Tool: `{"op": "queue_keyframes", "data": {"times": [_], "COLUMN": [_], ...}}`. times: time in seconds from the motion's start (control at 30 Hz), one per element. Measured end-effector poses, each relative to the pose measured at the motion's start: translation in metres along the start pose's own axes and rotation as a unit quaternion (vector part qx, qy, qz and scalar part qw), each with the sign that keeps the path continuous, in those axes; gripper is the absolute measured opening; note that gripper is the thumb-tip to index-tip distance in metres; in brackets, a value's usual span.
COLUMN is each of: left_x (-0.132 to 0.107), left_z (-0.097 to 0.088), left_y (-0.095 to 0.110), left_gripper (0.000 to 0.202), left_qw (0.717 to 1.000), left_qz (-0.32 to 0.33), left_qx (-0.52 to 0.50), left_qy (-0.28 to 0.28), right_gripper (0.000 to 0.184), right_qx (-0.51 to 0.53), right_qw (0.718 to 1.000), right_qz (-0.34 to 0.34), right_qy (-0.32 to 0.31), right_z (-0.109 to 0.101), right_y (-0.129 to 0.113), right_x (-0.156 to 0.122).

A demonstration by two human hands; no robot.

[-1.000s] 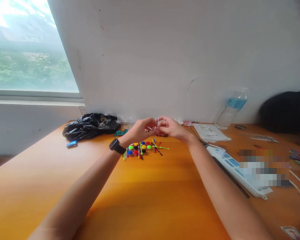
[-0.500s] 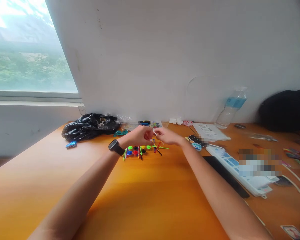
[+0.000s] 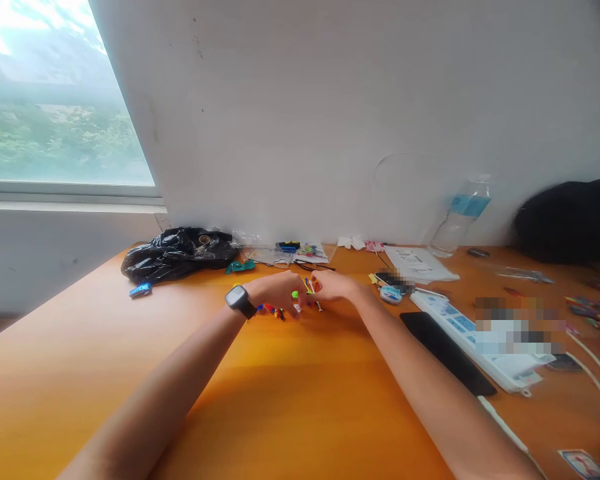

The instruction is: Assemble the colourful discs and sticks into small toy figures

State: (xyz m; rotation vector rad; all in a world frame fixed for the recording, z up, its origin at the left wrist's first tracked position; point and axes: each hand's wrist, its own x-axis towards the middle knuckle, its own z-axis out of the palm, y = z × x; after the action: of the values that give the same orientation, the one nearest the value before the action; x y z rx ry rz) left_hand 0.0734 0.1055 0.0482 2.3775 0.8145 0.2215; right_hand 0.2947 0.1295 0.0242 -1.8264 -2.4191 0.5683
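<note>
Small colourful plastic pieces [image 3: 269, 309], in blue, red, black and other colours, lie on the wooden table in front of me, partly covered by my hands. My left hand [image 3: 274, 292], with a dark watch [image 3: 239, 300] on its wrist, is low over them, its fingers bent down and apart near a bright green piece [image 3: 295, 294]. Close on its right is my right hand [image 3: 333, 285], thumb and fingers curled around a thin white stick [image 3: 311, 286] among other coloured sticks. The exact finger contact is small and blurred.
A black plastic bag [image 3: 175, 257] and a small blue packet [image 3: 141, 291] lie to the left. Behind my hands are clear plastic bags [image 3: 267, 255]. On the right are a white power strip [image 3: 473, 340], a black flat object [image 3: 445, 353] and a clear bottle [image 3: 457, 220].
Both hands have come down from above the pieces to table level. The left hand's fingers have spread, and it covers more of the pieces. The white stick has moved lower with the right hand.
</note>
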Motion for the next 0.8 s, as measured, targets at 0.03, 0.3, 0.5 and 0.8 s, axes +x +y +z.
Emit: {"op": "queue_keyframes", "data": {"times": [0.03,0.3,0.5,0.8], "left_x": [0.001,0.006,0.006,0.005], "left_z": [-0.002,-0.002,-0.006,-0.004], "left_y": [-0.002,-0.014,-0.028,-0.044], "left_gripper": [0.021,0.009,0.032,0.042], "left_qw": [0.999,0.997,0.986,0.991], "left_qz": [0.022,0.034,0.055,0.001], "left_qx": [0.017,0.074,0.108,0.105], "left_qy": [0.020,0.019,0.111,0.082], "right_gripper": [0.054,0.042,0.050,0.047], "right_qx": [-0.004,0.014,0.050,0.141], "right_qw": [1.000,1.000,0.998,0.989], "right_qz": [0.003,-0.001,-0.022,-0.029], "right_qy": [-0.005,0.010,0.014,0.014], "right_z": [0.001,0.016,0.016,0.006], "right_y": [-0.001,-0.011,-0.018,-0.020], "right_x": [0.000,0.004,0.004,0.002]}}
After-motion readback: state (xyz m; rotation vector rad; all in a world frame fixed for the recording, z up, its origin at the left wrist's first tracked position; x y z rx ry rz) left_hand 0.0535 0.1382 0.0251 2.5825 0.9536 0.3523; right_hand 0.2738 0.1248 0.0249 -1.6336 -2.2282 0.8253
